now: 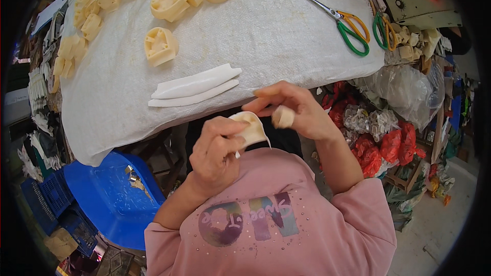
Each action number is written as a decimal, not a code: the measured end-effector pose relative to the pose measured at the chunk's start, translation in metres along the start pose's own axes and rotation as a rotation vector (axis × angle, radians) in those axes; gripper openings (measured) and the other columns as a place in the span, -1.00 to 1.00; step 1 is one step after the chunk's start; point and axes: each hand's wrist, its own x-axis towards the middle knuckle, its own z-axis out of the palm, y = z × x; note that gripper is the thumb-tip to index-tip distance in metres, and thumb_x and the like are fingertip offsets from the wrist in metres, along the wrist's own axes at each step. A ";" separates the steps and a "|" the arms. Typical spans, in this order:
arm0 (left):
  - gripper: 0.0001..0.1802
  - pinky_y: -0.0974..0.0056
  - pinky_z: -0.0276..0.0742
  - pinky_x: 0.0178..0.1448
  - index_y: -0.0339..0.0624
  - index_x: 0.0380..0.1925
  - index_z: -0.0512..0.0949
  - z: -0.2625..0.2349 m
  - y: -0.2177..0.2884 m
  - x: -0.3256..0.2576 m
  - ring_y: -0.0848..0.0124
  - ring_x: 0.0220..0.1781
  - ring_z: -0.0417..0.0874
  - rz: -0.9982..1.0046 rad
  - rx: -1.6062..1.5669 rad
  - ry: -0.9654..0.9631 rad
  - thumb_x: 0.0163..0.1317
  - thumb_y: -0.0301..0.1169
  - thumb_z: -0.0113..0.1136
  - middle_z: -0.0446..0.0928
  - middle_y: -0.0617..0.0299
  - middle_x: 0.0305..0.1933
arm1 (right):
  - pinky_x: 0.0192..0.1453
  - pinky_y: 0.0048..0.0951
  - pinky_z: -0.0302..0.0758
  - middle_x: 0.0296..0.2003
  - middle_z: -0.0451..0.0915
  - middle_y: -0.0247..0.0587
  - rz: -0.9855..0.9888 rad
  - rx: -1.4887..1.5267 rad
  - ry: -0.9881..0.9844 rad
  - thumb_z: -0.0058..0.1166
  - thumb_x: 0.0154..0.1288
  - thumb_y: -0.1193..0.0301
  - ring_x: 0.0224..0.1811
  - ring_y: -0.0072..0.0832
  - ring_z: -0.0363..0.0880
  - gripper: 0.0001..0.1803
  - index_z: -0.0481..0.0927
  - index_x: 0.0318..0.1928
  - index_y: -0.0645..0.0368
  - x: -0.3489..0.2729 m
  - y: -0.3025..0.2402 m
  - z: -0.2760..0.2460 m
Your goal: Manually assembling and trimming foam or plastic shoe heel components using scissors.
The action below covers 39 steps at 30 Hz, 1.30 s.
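Note:
My left hand (217, 151) grips a cream plastic piece (251, 127) wrapped with a white strip, held above my lap. My right hand (294, 107) pinches the other side of it, with a small cream roll (283, 116) between thumb and fingers. Both hands sit just in front of the table edge. Two long white strips (194, 87) lie on the white cloth (266, 36) right above my hands. A single cream moulded part (160, 46) rests beyond the strips.
Several more cream moulded parts (94, 7) line the cloth's left and far edges. Green-and-orange scissors (348, 23) lie at the right, another pair (382, 29) beside them. A blue plastic crate (110, 194) stands lower left. Bags of red and white scraps (378, 133) pile on the right.

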 end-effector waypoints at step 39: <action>-0.89 0.42 0.48 -0.16 -0.36 -0.35 0.44 0.005 -0.007 0.008 0.50 -0.22 0.54 -0.440 -0.399 0.109 0.19 -0.56 0.17 0.56 0.01 -0.15 | -0.01 -0.33 0.15 -0.31 0.33 -0.23 -0.368 -0.693 0.136 0.03 -0.01 0.58 -0.17 -0.28 0.25 -0.80 0.45 -0.30 0.12 0.013 -0.004 0.023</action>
